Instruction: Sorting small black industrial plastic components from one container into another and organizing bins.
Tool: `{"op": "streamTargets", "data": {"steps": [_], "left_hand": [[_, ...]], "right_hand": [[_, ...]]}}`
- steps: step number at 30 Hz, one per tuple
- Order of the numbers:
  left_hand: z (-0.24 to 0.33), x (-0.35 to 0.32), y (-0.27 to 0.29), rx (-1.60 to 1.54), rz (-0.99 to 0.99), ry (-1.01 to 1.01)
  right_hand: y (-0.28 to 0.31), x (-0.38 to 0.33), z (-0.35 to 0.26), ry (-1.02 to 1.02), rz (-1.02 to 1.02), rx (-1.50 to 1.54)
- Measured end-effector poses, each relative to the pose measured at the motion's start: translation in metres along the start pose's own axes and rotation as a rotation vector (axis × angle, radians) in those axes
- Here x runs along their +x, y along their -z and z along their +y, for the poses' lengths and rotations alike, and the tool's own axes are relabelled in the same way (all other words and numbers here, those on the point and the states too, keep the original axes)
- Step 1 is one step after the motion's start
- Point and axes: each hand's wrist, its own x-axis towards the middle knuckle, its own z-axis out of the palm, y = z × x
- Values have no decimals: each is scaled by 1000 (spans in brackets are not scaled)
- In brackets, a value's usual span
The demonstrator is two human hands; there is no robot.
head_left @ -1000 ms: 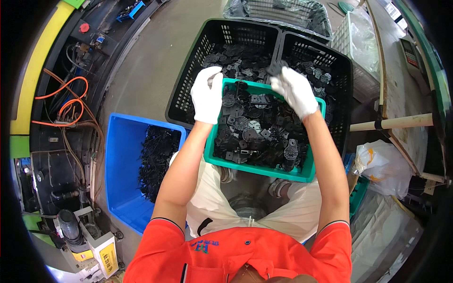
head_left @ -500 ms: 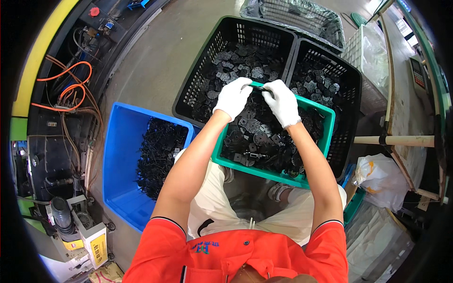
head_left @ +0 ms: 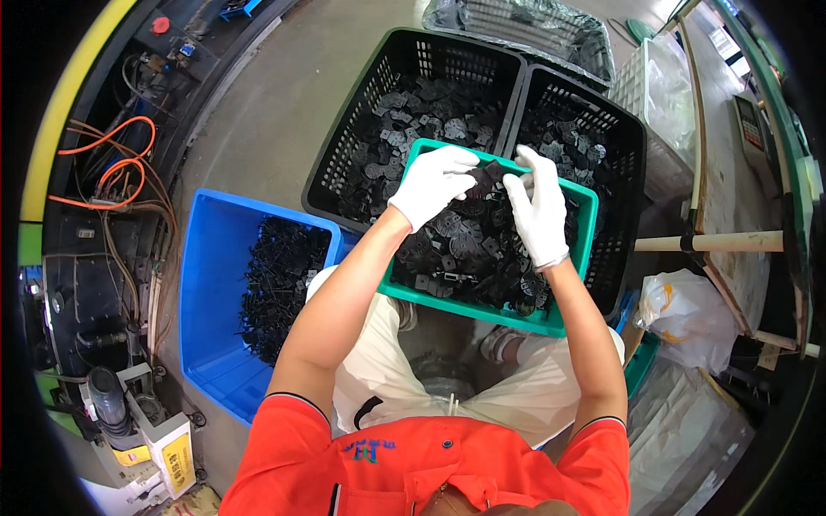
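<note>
Both my hands wear white gloves and are over a green bin point(head_left: 473, 310) filled with small flat black parts point(head_left: 456, 232). My left hand point(head_left: 434, 187) is at the bin's far left, its fingers curled and thumb bent in. By its fingertips is a dark part point(head_left: 487, 182), which the hand seems to pinch, though the grip is partly hidden. My right hand point(head_left: 540, 206) is over the right half of the bin, thumb and forefinger apart, with nothing visible between them.
Beyond the green bin are two black perforated crates point(head_left: 344, 142) of similar parts. A blue bin point(head_left: 215, 297) of thin black pieces stands at the left. A plastic-lined crate point(head_left: 525, 34) is at the back. Machinery with orange hoses point(head_left: 120, 172) lines the left; a white bag point(head_left: 688, 310) lies right.
My hands were together at the far rim with a small dark thing between them. Now they are drawn nearer and apart, and the right fingers have spread. The whole view has shifted slightly.
</note>
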Motion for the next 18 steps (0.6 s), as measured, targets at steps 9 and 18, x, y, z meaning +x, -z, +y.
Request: {"op": "streamTargets", "data": {"steps": [9,18], "left_hand": [[5,10,6,-228,239,-7],[-28,11,46,863,460,-304]], "right_hand": [[6,0,45,-576,-214,756],[9,4,70,-808,-51,1287]]}}
